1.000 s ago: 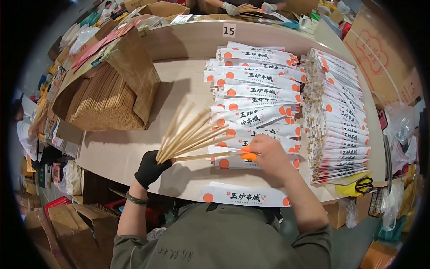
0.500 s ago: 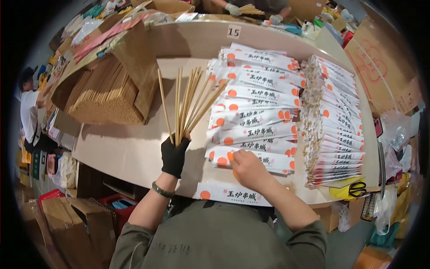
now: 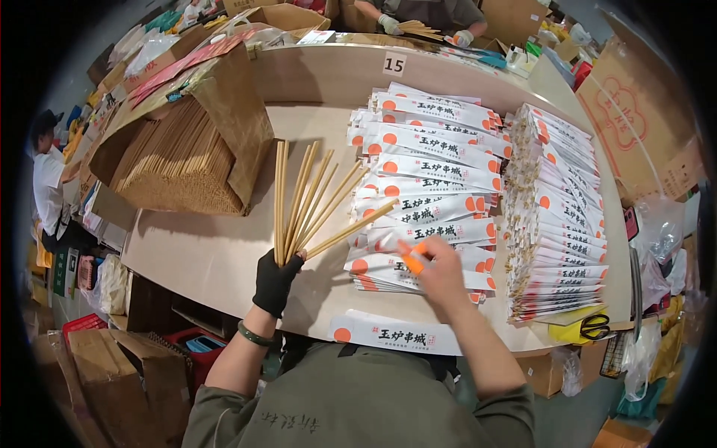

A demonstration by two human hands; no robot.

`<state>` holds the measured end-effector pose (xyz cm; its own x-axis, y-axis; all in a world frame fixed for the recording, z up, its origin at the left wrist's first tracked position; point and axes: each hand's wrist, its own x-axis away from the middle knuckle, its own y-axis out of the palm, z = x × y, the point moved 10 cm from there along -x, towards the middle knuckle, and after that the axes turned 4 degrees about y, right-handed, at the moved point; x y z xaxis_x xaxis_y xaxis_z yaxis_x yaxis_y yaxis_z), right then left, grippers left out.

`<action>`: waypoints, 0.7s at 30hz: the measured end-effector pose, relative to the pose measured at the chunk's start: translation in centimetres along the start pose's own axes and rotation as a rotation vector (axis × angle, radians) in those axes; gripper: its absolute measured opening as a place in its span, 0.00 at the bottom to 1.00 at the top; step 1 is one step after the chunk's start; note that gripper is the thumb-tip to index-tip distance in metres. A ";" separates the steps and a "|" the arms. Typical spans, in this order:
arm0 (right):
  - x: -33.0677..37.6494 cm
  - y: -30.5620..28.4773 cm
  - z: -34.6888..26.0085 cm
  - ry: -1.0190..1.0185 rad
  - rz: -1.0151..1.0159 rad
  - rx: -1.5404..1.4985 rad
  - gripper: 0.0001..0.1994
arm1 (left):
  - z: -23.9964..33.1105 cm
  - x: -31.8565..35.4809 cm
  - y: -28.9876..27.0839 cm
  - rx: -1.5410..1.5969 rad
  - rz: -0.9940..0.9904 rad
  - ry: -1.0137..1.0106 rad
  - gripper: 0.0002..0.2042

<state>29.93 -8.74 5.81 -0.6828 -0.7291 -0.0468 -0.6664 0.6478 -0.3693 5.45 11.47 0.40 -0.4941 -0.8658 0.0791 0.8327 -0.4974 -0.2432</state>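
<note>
My left hand [image 3: 275, 284], in a black fingerless glove, is closed round the lower ends of several wooden chopsticks [image 3: 299, 201] that fan upward. One pair leans far right, over the pile of white paper sleeves [image 3: 441, 168] with orange dots. Above the near end of that pile is my right hand [image 3: 441, 272], bare with orange covers on its fingertips. Motion smears its fingers, so I cannot make out whether it holds anything. A single sleeve [image 3: 396, 335] lies flat at the table's front edge, between my forearms.
At left, an open brown paper bag [image 3: 258, 134] is packed with chopsticks [image 3: 179, 160]. Filled sleeves [image 3: 564, 201] form a stack at right, with black-handled scissors [image 3: 595, 326] by its near end. A raised board [image 3: 328, 75] edges the table's back. Behind it, a co-worker's gloved hands [image 3: 389, 25] handle sticks.
My right hand has come up and right off the near sleeves. The chopsticks in my left hand have spread, with one pair swung down to the right. My left hand sits slightly lower.
</note>
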 end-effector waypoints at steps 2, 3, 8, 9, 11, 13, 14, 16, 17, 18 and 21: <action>-1.1 -1.2 -0.9 0.063 -0.028 -0.043 0.09 | 0.6 0.1 -0.5 -0.013 -0.053 0.021 0.11; -1.5 -1.5 -0.6 0.124 -0.054 -0.083 0.09 | 0.7 0.1 -0.9 -0.012 -0.055 0.020 0.11; -1.7 -1.8 -1.9 0.039 -0.125 -0.070 0.07 | 1.9 -0.2 -1.4 -0.141 -0.177 0.043 0.11; -1.4 -1.7 -2.0 0.013 -0.172 -0.043 0.07 | 1.9 -0.3 -1.5 -0.177 -0.227 0.052 0.11; -1.2 -1.3 -2.1 -0.015 -0.219 -0.017 0.07 | 1.7 -0.8 -2.2 -0.181 -0.247 0.067 0.11; 0.4 -0.1 -6.0 -0.522 -0.224 0.413 0.07 | 2.5 -0.8 -2.1 -0.349 -0.292 0.174 0.12; 1.2 0.6 -7.2 -0.615 -0.150 0.523 0.07 | 2.8 -0.6 -1.3 -0.248 -0.289 0.152 0.11; 1.5 3.9 -9.2 -0.714 -0.153 0.565 0.07 | 4.0 -0.1 2.7 0.161 -0.287 0.146 0.13; 2.0 5.4 -10.4 -0.816 -0.158 0.602 0.08 | 4.8 0.4 5.1 0.271 -0.300 0.232 0.16; 1.5 6.1 -10.5 -0.821 -0.157 0.604 0.08 | 5.2 0.7 7.8 0.336 -0.306 0.232 0.18; 0.5 6.7 -9.5 -0.789 -0.164 0.713 0.13 | 6.5 -1.2 7.6 0.246 -0.087 0.236 0.15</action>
<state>22.27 -2.69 12.10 -0.0445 -0.8972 -0.4394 -0.2300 0.4372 -0.8695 14.03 8.40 4.68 -0.5862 -0.7974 -0.1433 0.8060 -0.5920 -0.0030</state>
